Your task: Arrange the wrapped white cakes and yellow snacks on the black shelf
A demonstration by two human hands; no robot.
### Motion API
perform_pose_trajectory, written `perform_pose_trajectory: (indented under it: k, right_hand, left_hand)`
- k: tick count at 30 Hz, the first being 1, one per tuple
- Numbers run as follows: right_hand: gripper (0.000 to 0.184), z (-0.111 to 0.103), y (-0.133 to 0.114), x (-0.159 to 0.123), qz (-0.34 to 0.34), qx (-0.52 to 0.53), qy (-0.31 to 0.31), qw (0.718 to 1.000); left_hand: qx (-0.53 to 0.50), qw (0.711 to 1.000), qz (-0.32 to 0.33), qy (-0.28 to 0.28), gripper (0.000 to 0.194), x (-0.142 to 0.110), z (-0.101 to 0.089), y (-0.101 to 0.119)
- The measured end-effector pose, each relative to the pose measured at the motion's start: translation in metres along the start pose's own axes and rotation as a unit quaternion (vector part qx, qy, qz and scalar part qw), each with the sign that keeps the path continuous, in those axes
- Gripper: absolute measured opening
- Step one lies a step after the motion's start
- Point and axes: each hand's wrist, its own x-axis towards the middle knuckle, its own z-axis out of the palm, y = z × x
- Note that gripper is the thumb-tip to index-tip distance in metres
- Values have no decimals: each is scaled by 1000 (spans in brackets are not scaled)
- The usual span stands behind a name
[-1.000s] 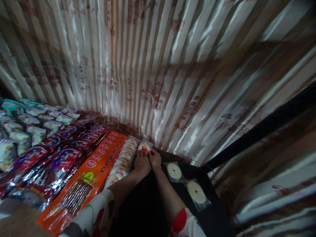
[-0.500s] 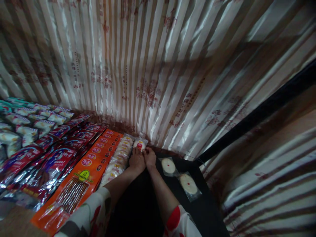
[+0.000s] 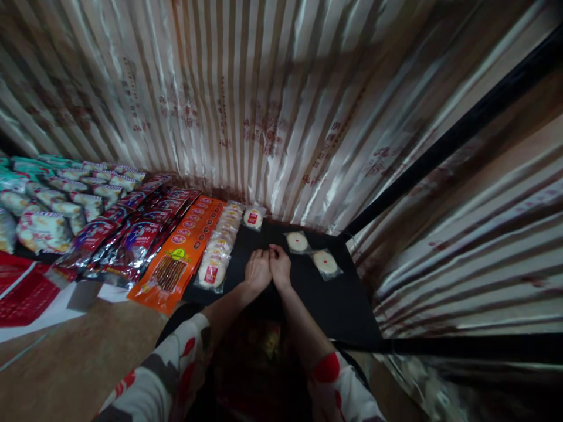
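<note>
My left hand [image 3: 258, 271] and my right hand [image 3: 280, 266] are side by side above the black shelf top [image 3: 303, 305], touching at the fingertips. The fingers of both are curled in, and whatever they may hold is hidden. Just beyond them lies a single wrapped rice cracker [image 3: 254, 218] with a red label, apart from the hands. To the left runs an overlapping row of wrapped rice crackers [image 3: 220, 246]. On the right, two flat clear packets rest near each other: one round cracker packet [image 3: 298, 241] and a nearer cracker packet [image 3: 326, 263], each with a small red mark.
Orange snack packs [image 3: 176, 252], dark red shiny bags [image 3: 136, 237] and white puffy bags [image 3: 46, 231] fill the left side. A red basket [image 3: 26, 290] stands at the left edge. Striped sheeting [image 3: 264, 105] hangs behind, and a black post [image 3: 422, 158] slants across the right.
Both hands have come away from the single wrapped rice cracker and drawn back towards me. That cracker now lies alone beside the row. The camera view has shifted, showing more floor.
</note>
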Motion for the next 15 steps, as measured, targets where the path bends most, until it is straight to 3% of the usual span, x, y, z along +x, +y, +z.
perform_pose_trajectory:
  k: [7, 11, 13, 15]
  right_hand:
    - [30, -6, 10, -81, -18, 57, -21, 998]
    - [31, -10, 14, -132, -117, 27, -14, 993]
    - [33, -11, 19, -157, -160, 20, -31, 986]
    - [34, -9, 31, -180, -156, 21, -52, 986]
  left_hand:
    - [-64, 994, 14, 86, 28, -77, 16, -13]
    - [-115, 981, 71, 137, 24, -124, 22, -28]
    - [-129, 981, 86, 120, 22, -148, 24, -37]
    - [-134, 985, 62, 84, 24, -171, 28, -45]
